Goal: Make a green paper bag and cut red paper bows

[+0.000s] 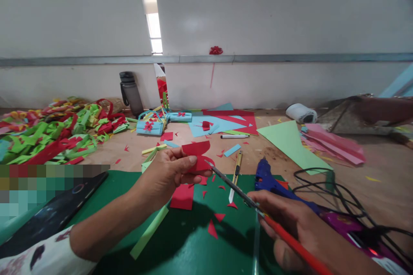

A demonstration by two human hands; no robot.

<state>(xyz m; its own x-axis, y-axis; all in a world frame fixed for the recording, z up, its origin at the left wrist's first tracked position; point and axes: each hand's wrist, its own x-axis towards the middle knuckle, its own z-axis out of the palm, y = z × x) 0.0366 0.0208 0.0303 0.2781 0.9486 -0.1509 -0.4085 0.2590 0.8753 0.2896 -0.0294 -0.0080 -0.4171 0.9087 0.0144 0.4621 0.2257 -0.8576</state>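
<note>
My left hand [167,169] pinches a folded or layered piece of red paper [196,148] with curved edges between thumb and fingers. The scissors [235,190], with an orange-red handle, are gripped in my right hand [300,227]; their tips touch or nearly touch the paper's right edge. Below lies a green cutting mat [161,249] holding a red paper rectangle [182,198], small red offcuts [212,228] and a pale green paper strip [149,232]. A yellow utility knife [238,168] rests with its blade over the mat's far edge.
A blue glue gun [267,176] and looping black cable [342,193] lie by my right hand, near a purple power strip [345,225]. Small blue paper bags [150,127], a bottle [131,94] and a coloured paper heap [48,131] stand farther back. Green paper [287,139] lies right.
</note>
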